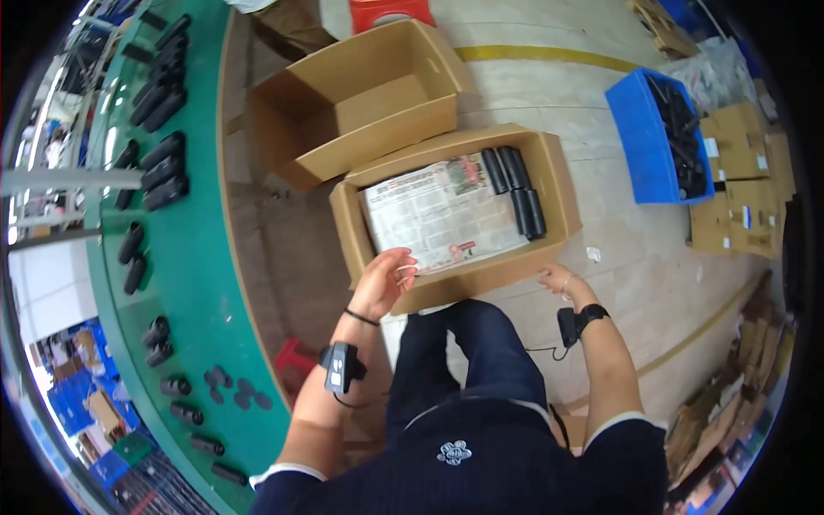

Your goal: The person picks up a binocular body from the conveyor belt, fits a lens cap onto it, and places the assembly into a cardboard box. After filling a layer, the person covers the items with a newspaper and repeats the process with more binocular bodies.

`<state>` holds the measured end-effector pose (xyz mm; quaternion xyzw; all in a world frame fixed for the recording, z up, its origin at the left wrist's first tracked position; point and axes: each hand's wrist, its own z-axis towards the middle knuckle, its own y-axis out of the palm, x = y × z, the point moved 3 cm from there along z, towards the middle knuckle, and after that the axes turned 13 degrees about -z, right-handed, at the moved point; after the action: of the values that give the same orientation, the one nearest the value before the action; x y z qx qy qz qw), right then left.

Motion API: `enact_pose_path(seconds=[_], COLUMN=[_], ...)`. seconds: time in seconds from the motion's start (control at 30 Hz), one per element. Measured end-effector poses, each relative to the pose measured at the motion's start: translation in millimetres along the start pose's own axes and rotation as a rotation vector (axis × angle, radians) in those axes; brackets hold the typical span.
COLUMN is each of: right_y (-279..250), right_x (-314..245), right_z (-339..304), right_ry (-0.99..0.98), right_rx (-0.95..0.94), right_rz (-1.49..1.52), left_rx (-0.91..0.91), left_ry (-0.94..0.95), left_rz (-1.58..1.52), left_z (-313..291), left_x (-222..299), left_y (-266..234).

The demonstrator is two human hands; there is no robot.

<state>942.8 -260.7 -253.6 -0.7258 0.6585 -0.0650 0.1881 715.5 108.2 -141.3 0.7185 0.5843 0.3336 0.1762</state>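
Observation:
An open cardboard box (pixel 466 284) stands in front of me with a sheet of newspaper (pixel 421 219) spread inside. On the paper's right side lie several black cylindrical objects (pixel 520 193) in two rows. My left hand (pixel 388 279) is over the box's near left corner, its fingers loosely bent and apart, close to the newspaper's edge; I see nothing held in it. My right hand (pixel 560 280) hangs just outside the box's near right corner with loosely spread fingers and nothing visible in it. Whether it touches the cardboard I cannot tell.
A second open box (pixel 365 107) stands behind the first. Along the left runs a green-topped bench (pixel 197 318) with black cylindrical devices (pixel 163 167) and flat dark discs (pixel 245 393). A blue crate (pixel 633 142) of black parts is at the right, beside stacked cartons (pixel 734 142).

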Motion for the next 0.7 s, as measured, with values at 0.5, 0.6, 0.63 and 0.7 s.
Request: enact_pose_path(seconds=[0.5, 0.6, 0.63, 0.7], right_y=[-54, -48, -45, -33], right_x=[54, 67, 65, 30], right_z=[314, 348, 356, 353], right_ry=[0.147, 0.193, 0.217, 0.248], right_rx=[0.353, 0.441, 0.500, 0.642], right_rz=[-0.092, 0.056, 0.133, -0.017], left_rx=[0.160, 0.174, 0.186, 0.186], left_ry=[-0.379, -0.298, -0.304, -0.051], left_rz=[0.346, 0.537, 0.531, 0.696], left_z=[385, 455, 473, 502], left_x=[-208, -266, -283, -297], left_y=[10, -5, -11, -31])
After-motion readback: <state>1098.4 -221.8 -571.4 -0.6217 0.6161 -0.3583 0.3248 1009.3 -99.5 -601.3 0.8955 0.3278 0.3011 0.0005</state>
